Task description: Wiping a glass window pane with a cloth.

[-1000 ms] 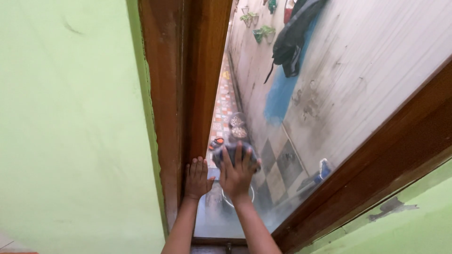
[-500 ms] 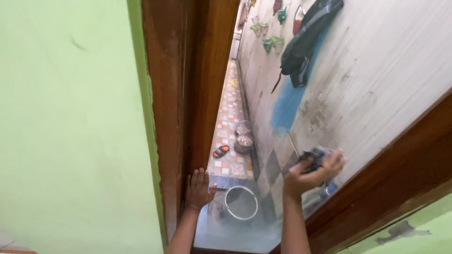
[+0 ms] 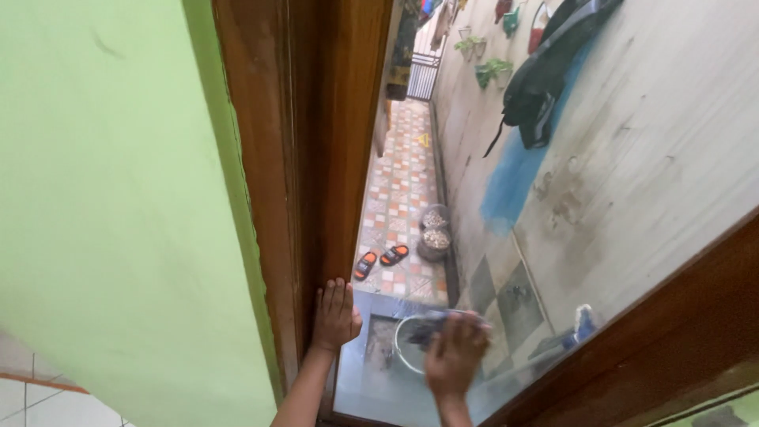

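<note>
Green wall fills the left of the frame, and at the bottom middle the left hand lies flat and spread on the brown window frame while the right hand, grip pressed on a dark cloth, touches the glass.

Left hand on wooden frame, right hand on glass pane beside it, wall further left

green wall | brown wooden frame | tiled alley floor
</note>
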